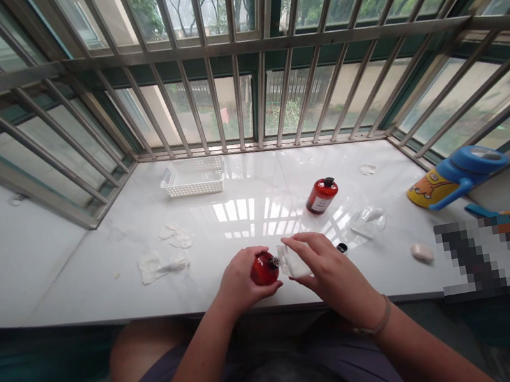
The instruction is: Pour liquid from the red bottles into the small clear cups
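My left hand (240,280) is wrapped round a red bottle (263,269), its neck turned to the right. In my right hand (327,260) is a small clear bottle (295,261), tipped on its side so its mouth meets the neck of the red bottle. Whether liquid passes between them I cannot tell. Just right of my right hand lies a small black cap (342,247). Behind the hands a second red bottle (322,196) with a black top and a white label stands on the white counter (257,174).
A white perforated basket (195,180) sits at the back left. Crumpled tissues (163,265) lie at left, a clear plastic bag (369,221) at right. Farther right are a blue and yellow water bottle (451,176), a pale soap-like lump (422,253) and a blurred-out dark object. Metal window bars line the back.
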`<state>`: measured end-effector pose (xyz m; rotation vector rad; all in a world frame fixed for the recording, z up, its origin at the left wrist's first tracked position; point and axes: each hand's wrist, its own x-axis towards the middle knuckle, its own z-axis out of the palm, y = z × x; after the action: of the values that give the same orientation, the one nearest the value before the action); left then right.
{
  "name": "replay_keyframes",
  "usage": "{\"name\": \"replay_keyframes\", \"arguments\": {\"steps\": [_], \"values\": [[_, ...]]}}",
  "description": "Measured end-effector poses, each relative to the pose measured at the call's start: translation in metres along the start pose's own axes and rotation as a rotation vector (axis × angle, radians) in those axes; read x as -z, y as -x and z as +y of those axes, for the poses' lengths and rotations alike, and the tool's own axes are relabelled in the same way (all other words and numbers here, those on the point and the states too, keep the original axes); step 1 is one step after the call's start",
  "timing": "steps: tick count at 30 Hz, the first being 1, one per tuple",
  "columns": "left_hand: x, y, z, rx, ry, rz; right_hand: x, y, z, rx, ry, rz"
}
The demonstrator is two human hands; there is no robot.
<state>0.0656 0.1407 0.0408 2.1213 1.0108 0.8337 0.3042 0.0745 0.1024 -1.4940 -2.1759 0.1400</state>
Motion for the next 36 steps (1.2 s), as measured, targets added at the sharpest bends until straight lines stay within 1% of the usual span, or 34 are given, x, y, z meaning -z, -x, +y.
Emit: {"name": "replay_keyframes", "arguments": {"steps": [10, 20, 36], "values": [[0.0004, 0.0004, -0.0004, 0.004, 0.006, 0.008, 0.0014, -0.0004, -0.0026, 0.006, 0.019, -0.003], [0.0012, 0.001, -0.0014, 0.01, 0.015, 0.015, 0.0039, -0.0022, -0.0053, 0.011, 0.095, -0.015], [0.0019, 0.0006, 0.0, 0.027, 0.029, 0.025, 0.0068, -0.0052, -0.0069, 0.027, 0.114, -0.019]]}}
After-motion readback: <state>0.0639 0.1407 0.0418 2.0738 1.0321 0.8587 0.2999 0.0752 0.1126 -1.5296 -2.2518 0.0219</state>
